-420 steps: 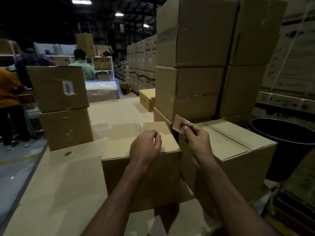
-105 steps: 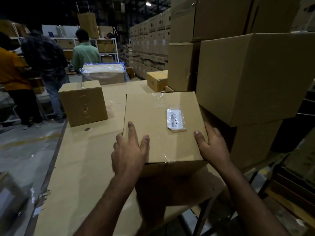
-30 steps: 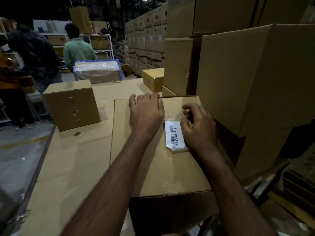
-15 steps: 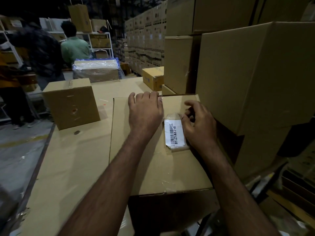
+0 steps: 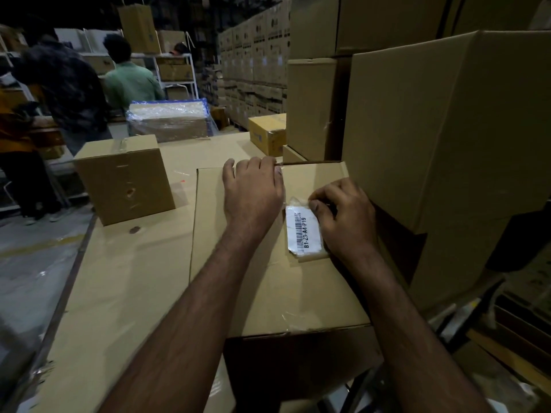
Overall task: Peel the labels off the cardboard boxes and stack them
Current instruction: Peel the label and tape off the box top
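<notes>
On box top, left hand presses flat, fingers straight; right hand fingers pinch label far edge. Thin, tear-prone film w/ tape: peel slow from lifted corner.

- Pretty clearly a warehouse or packing floor, dim with dark ceiling
- long wall of stacked cartons running way back
- metal shelving loaded with more boxes
- shrink-wrapped pallet load out on the floor
- workers standing at the benches
- barcode label stuck on a box
</notes>
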A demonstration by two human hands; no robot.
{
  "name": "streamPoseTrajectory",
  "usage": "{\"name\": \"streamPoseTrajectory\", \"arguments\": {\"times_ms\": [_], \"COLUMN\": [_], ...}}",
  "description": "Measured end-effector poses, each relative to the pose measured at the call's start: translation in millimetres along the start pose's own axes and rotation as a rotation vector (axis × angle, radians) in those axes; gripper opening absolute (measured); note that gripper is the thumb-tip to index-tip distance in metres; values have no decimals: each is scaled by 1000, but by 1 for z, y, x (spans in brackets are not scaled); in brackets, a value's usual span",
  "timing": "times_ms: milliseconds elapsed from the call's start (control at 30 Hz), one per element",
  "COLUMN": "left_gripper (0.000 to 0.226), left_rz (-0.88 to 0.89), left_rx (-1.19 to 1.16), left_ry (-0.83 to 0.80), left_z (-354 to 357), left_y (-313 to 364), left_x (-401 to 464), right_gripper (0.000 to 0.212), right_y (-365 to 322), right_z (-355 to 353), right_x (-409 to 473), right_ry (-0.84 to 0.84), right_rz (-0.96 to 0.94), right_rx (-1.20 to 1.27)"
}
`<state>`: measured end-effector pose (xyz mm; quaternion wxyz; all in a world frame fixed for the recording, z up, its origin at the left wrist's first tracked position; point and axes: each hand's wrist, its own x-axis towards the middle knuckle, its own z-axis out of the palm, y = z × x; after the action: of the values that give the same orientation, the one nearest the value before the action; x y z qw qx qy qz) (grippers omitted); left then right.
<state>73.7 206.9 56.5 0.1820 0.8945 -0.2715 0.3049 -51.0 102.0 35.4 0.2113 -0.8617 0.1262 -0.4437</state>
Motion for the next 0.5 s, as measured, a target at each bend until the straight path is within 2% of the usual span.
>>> {"name": "streamPoseTrajectory", "arguments": {"times_ms": [233, 433, 500], "left_gripper": [43, 44, 44], "left_rz": [1, 9, 6], "left_rx": [-2, -2, 1], "left_ry": [0, 12, 11], "left_z": [2, 2, 2], "left_y": [-1, -2, -2], "left_x": [5, 3, 3], "right_gripper": [7, 23, 22], "right_y": [4, 3, 2], "right_z": [-7, -11, -10], "right_x": [-12, -15, -17], "right_ry": [-86, -154, -152], "right_rz": [-24, -69, -84], "right_rx": [9, 69, 49]}}
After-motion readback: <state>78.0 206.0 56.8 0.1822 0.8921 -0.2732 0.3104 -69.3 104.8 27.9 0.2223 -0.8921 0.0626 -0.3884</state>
